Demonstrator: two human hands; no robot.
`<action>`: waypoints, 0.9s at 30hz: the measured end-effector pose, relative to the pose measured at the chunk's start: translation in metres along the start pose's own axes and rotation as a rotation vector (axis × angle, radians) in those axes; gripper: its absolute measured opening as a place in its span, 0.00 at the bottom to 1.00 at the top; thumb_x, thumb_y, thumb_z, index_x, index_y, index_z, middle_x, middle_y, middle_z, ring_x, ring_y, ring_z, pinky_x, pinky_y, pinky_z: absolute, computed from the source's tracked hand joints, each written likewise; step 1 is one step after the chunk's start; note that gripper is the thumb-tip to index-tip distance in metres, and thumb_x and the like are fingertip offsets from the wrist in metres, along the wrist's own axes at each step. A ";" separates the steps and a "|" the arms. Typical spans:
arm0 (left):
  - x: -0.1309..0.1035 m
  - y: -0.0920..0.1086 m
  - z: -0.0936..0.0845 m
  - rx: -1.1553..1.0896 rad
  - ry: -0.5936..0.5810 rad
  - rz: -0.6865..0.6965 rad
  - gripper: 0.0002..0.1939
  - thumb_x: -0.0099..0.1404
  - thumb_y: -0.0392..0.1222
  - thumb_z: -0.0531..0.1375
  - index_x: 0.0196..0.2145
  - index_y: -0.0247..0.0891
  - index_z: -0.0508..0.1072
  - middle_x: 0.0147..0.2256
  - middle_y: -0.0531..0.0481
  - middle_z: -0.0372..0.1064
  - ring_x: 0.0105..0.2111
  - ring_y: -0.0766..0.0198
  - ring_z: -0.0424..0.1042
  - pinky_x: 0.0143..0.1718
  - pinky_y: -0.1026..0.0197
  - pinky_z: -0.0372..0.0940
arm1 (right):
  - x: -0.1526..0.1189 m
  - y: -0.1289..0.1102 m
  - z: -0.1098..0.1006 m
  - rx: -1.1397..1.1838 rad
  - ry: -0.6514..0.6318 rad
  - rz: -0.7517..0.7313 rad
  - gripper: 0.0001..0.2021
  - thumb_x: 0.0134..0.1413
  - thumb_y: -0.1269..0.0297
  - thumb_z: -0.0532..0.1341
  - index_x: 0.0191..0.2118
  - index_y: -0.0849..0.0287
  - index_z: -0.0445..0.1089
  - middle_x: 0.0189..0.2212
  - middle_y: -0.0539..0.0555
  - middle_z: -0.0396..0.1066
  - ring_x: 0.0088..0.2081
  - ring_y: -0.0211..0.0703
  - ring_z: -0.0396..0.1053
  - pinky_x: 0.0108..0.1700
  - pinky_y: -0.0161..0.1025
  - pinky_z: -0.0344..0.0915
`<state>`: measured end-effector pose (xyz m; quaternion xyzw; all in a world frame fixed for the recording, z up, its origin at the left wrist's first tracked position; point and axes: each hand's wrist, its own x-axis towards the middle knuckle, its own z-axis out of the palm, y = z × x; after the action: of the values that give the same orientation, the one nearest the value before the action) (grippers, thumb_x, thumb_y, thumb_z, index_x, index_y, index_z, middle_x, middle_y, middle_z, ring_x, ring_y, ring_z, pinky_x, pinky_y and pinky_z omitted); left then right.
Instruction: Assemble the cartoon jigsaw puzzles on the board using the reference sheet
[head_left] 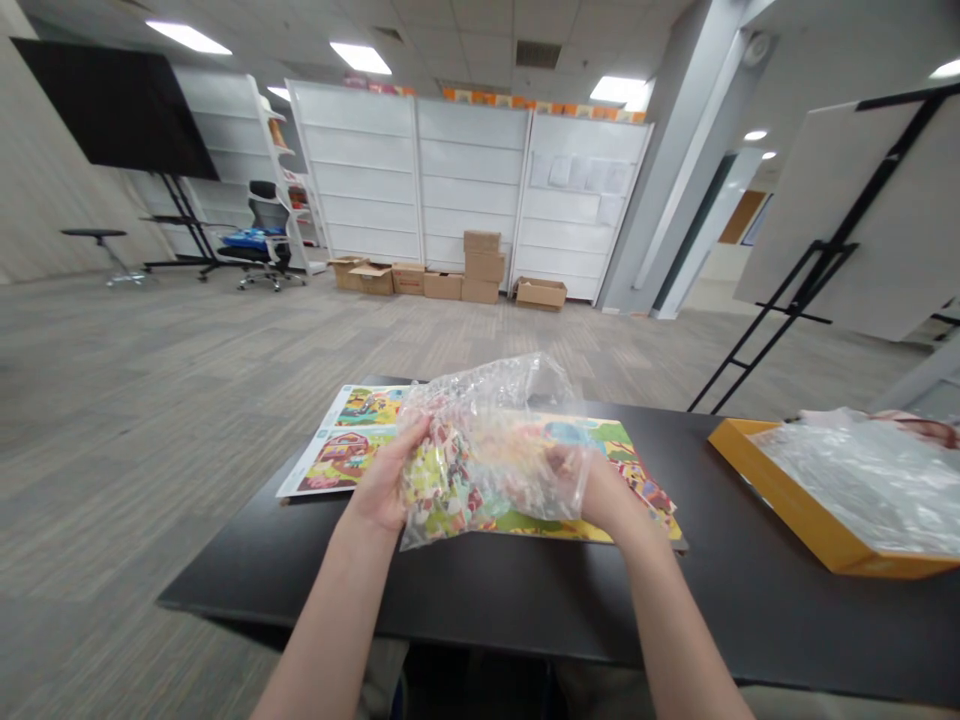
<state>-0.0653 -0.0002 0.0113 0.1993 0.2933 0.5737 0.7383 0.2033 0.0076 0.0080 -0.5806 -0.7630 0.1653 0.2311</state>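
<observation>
A clear plastic bag (487, 400) full of small colourful pieces (446, 480) is held up over the table. My left hand (386, 480) grips the bag's left side, thumb in front. My right hand (589, 485) reaches inside the bag from the right, its fingers bent among the pieces; the plastic blurs what they hold. Beneath the bag lies a colourful illustrated board (600, 530), and to its left a white-edged printed sheet (322, 470) with farm pictures.
On the right of the black table (450, 600) stands a yellow box (795, 510) holding crumpled clear plastic (870, 480). The table's left and front edges are visible. Farther off are cardboard boxes (482, 268), white shelves (472, 180) and an office chair (262, 225).
</observation>
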 end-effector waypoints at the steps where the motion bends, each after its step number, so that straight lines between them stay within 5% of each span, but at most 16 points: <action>1: 0.000 -0.001 0.001 0.008 0.002 -0.009 0.26 0.71 0.37 0.58 0.65 0.36 0.65 0.44 0.40 0.80 0.37 0.54 0.82 0.46 0.52 0.77 | -0.003 0.003 -0.010 0.004 0.082 0.017 0.08 0.55 0.62 0.61 0.30 0.57 0.76 0.28 0.56 0.78 0.27 0.44 0.71 0.32 0.38 0.63; 3: 0.000 -0.004 0.004 0.021 0.007 -0.002 0.27 0.71 0.35 0.57 0.66 0.38 0.63 0.42 0.42 0.81 0.35 0.56 0.82 0.44 0.54 0.77 | -0.009 0.006 -0.030 0.062 0.306 0.067 0.10 0.57 0.59 0.60 0.33 0.58 0.75 0.30 0.56 0.78 0.27 0.44 0.72 0.33 0.40 0.66; 5: 0.001 -0.007 0.008 0.033 0.009 -0.001 0.27 0.71 0.34 0.56 0.66 0.39 0.62 0.40 0.43 0.81 0.34 0.57 0.82 0.41 0.55 0.77 | -0.015 0.004 -0.046 0.227 0.394 0.078 0.13 0.58 0.53 0.61 0.35 0.58 0.74 0.29 0.57 0.77 0.27 0.44 0.72 0.32 0.39 0.67; 11: 0.002 -0.022 0.022 0.058 -0.022 -0.031 0.25 0.70 0.33 0.58 0.64 0.35 0.66 0.40 0.41 0.81 0.33 0.57 0.82 0.38 0.56 0.78 | -0.023 -0.020 -0.036 0.484 -0.176 -0.120 0.16 0.61 0.49 0.60 0.38 0.57 0.75 0.30 0.53 0.76 0.30 0.44 0.73 0.34 0.39 0.71; 17: 0.002 -0.032 0.026 0.125 -0.041 -0.062 0.25 0.66 0.36 0.63 0.61 0.34 0.69 0.43 0.38 0.80 0.37 0.54 0.82 0.40 0.56 0.77 | -0.021 -0.038 -0.015 0.488 -0.201 -0.245 0.17 0.65 0.51 0.57 0.50 0.54 0.74 0.36 0.54 0.77 0.31 0.45 0.74 0.37 0.42 0.73; 22: 0.002 -0.035 0.027 0.160 -0.030 -0.053 0.23 0.66 0.37 0.64 0.58 0.34 0.72 0.46 0.37 0.79 0.41 0.52 0.81 0.43 0.56 0.76 | -0.020 -0.045 -0.009 0.417 -0.210 -0.174 0.19 0.67 0.51 0.52 0.52 0.51 0.74 0.33 0.54 0.78 0.22 0.44 0.72 0.30 0.43 0.72; 25: 0.002 -0.036 0.027 0.177 -0.036 -0.054 0.20 0.67 0.39 0.64 0.56 0.35 0.74 0.48 0.38 0.79 0.43 0.52 0.81 0.44 0.55 0.76 | -0.019 -0.045 -0.007 0.334 -0.149 -0.255 0.18 0.66 0.52 0.56 0.55 0.47 0.74 0.47 0.55 0.78 0.43 0.53 0.78 0.50 0.51 0.73; 27: 0.002 -0.037 0.026 0.184 -0.039 -0.054 0.20 0.66 0.41 0.65 0.55 0.35 0.75 0.49 0.38 0.79 0.44 0.52 0.81 0.45 0.56 0.76 | -0.017 -0.043 -0.003 0.267 -0.097 -0.312 0.18 0.64 0.53 0.59 0.57 0.46 0.73 0.56 0.53 0.74 0.56 0.56 0.71 0.62 0.53 0.65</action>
<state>-0.0209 -0.0069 0.0074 0.2691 0.3357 0.5203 0.7377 0.1742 -0.0207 0.0302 -0.4110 -0.8253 0.2548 0.2916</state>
